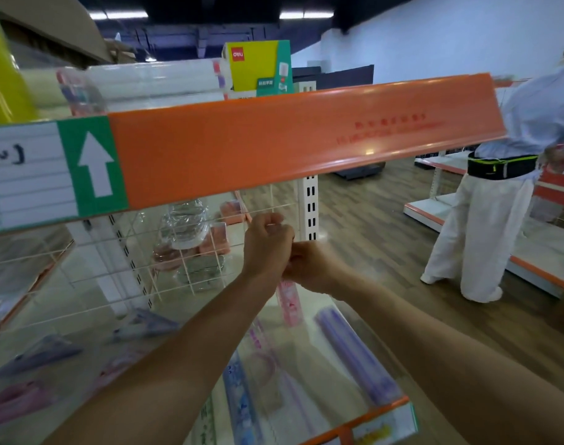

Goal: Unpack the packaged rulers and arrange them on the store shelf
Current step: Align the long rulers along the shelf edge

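**Q:** Stationery aisle, under the orange shelf edge [274, 146]. What have you got hold of?

**A:** One thing, in both hands. My left hand [268, 242] is fisted round the top of a pink packaged ruler [288, 303]. My right hand [313, 268] is curled on the wrapper just beside it, knuckles touching. The ruler hangs straight down from my grip, above the white lower shelf [309, 364].

**Q:** What could go wrong from here?

**A:** I'd say the wrapper could give all at once. Then the ruler could slip out, land on the pieces already laid below and knock them askew, or slide off the front rim. Pulling my hands apart too hard could also bend a thin ruler until it cracks. My forearms hang over the laid-out stock, so a careless elbow might sweep it.

**Q:** And the count?

**A:** Two hands and one ruler in them. On the shelf below I make out three long pieces: a purple ruler pack [357, 354], a blue ruler [242, 403] and a clear sleeve with pink print [258, 340]. Farther left lie purple and pink packets [39, 351], at least three, too blurred to count properly. One other person [486, 220] stands at the next shelving, well apart.
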A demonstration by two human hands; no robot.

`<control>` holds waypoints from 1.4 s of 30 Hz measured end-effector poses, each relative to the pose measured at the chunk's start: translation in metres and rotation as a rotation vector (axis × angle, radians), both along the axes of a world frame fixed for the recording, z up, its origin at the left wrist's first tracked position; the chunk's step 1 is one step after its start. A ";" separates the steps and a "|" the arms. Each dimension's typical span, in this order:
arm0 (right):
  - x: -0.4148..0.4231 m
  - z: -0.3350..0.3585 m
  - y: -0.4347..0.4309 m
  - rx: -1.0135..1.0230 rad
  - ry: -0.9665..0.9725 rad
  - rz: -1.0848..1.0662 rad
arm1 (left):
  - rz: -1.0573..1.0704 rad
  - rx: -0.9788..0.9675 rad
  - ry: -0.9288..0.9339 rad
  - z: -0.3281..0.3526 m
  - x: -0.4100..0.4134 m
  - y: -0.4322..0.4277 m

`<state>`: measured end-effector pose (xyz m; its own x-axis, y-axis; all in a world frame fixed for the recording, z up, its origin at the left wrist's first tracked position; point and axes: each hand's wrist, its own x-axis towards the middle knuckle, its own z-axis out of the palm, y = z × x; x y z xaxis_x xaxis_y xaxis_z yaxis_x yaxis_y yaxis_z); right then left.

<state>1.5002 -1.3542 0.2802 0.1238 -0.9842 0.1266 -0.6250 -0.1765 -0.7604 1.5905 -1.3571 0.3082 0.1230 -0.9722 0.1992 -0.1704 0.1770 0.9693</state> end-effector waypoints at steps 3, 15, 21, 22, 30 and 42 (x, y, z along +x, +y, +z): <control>0.000 0.007 0.003 -0.055 0.002 -0.005 | 0.002 -0.075 0.016 0.000 -0.002 0.001; -0.003 0.012 0.013 -0.137 0.160 0.036 | -0.187 0.032 0.241 -0.001 0.007 0.008; -0.030 0.027 0.020 -0.014 -0.202 0.021 | -0.504 0.152 0.128 -0.017 0.028 0.009; -0.036 0.029 0.024 0.021 -0.288 0.036 | -0.542 0.179 0.079 -0.020 0.027 0.010; -0.074 0.007 0.039 0.330 -0.545 -0.041 | -0.692 0.201 -0.386 -0.026 0.005 0.025; -0.106 0.011 0.059 0.277 -0.585 -0.119 | -0.755 0.212 -0.626 -0.017 -0.006 0.017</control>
<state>1.3940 -1.2952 0.2913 -0.0008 -0.9928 -0.1198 -0.0976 0.1193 -0.9880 1.5844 -1.3401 0.2911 -0.6086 -0.7751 -0.1696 -0.5747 0.2832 0.7678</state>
